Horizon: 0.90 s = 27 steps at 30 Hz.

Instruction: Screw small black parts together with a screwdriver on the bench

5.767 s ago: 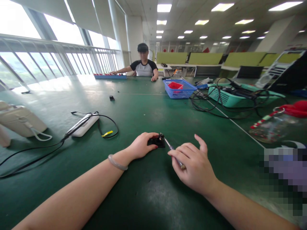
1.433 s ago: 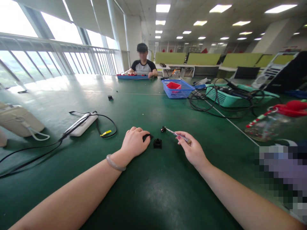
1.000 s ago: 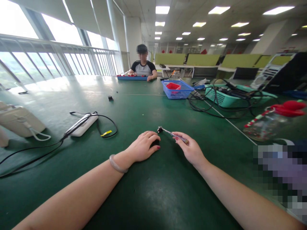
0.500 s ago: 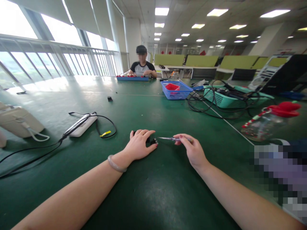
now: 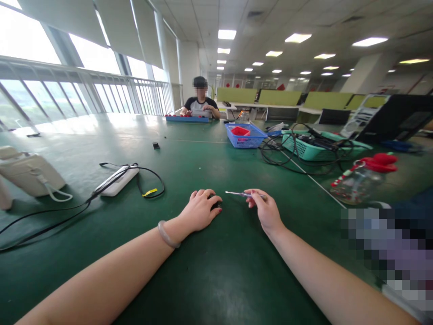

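Observation:
My left hand [image 5: 199, 211] rests low over the green tabletop [image 5: 216, 262], its fingers curled round a small black part [image 5: 216, 205]. Most of that part is hidden under the fingers, so its kind cannot be made out. In my right hand [image 5: 265, 208] is a slim screwdriver [image 5: 241, 194] with a clear handle, pinched between thumb and fingers. Its metal shaft lies nearly level and points left. A short gap separates the tip from the black part.
Left lie a white power bank [image 5: 118, 181] with a black cord and a cream case [image 5: 32, 174]. A small black block [image 5: 156, 146], blue basket [image 5: 246, 141], green basket [image 5: 304, 150] of cables and red-lidded jar [image 5: 358, 185] stand farther off. A person [image 5: 201, 101] sits opposite.
My left fingers have closed further over the black part, hiding more of it. The screwdriver has stayed close by, its tip slightly higher and farther from the part. The view has tilted up slightly.

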{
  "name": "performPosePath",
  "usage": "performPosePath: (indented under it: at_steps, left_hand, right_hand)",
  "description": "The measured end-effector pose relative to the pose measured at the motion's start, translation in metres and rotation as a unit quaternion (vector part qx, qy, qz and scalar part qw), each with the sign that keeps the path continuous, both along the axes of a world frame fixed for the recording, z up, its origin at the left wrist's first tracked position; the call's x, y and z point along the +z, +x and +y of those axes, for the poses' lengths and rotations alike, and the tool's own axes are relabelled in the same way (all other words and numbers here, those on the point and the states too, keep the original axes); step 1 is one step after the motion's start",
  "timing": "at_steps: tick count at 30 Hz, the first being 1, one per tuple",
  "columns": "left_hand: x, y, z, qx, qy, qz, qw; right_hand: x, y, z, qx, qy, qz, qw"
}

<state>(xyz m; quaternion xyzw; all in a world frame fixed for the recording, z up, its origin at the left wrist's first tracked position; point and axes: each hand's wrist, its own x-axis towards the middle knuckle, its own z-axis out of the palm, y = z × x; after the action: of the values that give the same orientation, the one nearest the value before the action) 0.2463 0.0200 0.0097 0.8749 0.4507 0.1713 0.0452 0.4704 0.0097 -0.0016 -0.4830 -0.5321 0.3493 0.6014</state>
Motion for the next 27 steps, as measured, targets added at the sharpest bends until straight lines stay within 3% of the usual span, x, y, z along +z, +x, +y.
performPosePath:
  at_steps: [5,11,15,22,25,27]
  left_hand:
    - [-0.001,0.000,-0.005,0.048,0.010,0.022,0.999]
    - [-0.001,-0.021,-0.019,0.101,-0.009,0.034,0.994]
    - [0.000,-0.063,-0.027,0.149,-0.030,0.032,0.988]
    - [-0.003,-0.166,-0.023,0.262,-0.072,0.044,0.961]
    - [0.009,-0.196,-0.016,0.245,-0.049,0.000,0.968]
    - [0.020,-0.208,-0.011,0.230,-0.030,-0.080,0.969]
  right_hand:
    - [-0.004,0.001,0.007,-0.009,-0.017,0.011,1.000]
    - [-0.007,0.004,0.027,-0.083,-0.016,0.069,0.994]
    - [-0.010,0.005,0.031,-0.089,-0.014,0.068,0.994]
    - [-0.007,0.003,0.026,-0.070,-0.015,0.058,0.996]
    - [-0.004,0.002,0.023,-0.062,-0.016,0.057,0.996]
    - [-0.003,0.002,0.022,-0.059,-0.015,0.060,0.996]
